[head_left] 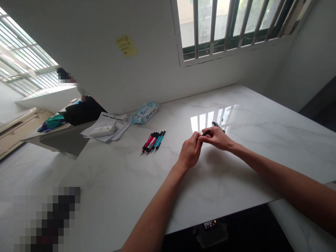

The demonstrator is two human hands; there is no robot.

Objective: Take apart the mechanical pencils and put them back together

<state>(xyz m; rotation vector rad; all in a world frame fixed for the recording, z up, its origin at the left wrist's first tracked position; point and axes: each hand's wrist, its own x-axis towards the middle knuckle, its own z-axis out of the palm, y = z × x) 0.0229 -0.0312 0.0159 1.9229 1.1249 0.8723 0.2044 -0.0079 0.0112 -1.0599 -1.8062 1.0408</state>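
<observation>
pen point(206, 133): between hands, probably for steadiness
left hand point(189, 150): gripping its eight-o'clock end
right hand point(218, 138): pinching its two-o'clock end
other pens point(153, 141): hands' nine o'clock, aligned, perhaps against rolling

Black pen point(207, 133); red pens point(147, 141); blue pens point(159, 141); grey-veined white table point(265, 129).

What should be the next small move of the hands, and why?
Perhaps the right hand could let go of the black piece and reach for the small item just beyond that hand, because the left hand also holds the piece and the item lies close.
</observation>
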